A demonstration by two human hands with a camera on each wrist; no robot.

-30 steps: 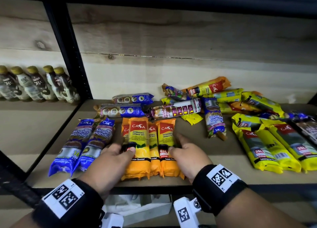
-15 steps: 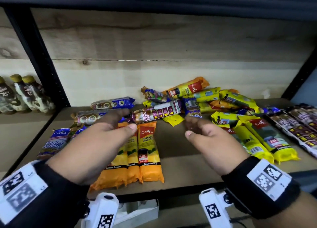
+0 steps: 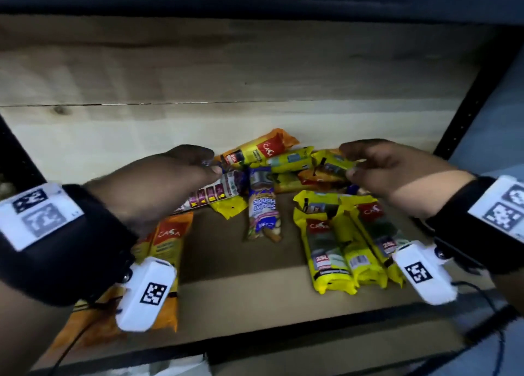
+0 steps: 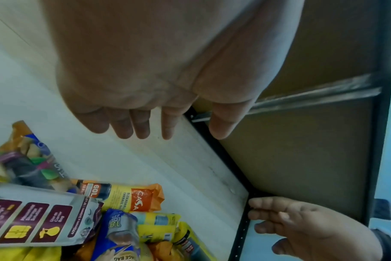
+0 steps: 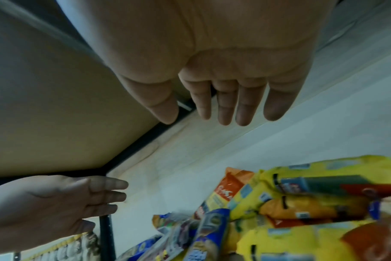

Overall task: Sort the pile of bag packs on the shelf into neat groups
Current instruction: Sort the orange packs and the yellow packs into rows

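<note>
A loose pile of bag packs (image 3: 283,163) lies at the back of the wooden shelf (image 3: 241,285): an orange-yellow CASA pack (image 4: 132,196), yellow packs, a white-and-maroon pack (image 3: 212,195) and a blue Single Handle pack (image 3: 263,208). Orange CASA packs (image 3: 167,248) lie grouped front left, yellow CASA packs (image 3: 340,242) front right. My left hand (image 3: 192,169) hovers over the pile's left end, fingers straight and empty in the left wrist view. My right hand (image 3: 360,163) hovers over a yellow pack (image 3: 330,164); its fingers (image 5: 225,109) hold nothing.
An upper shelf board hangs close above the hands. A black upright post (image 3: 465,115) bounds the shelf on the right, and the pale wooden back wall (image 3: 141,126) stands behind the pile. Bottles (image 5: 78,247) stand in the bay to the left.
Both hands have left the orange packs at the front and reached back and up over the mixed pile. The view has swung to the right.
</note>
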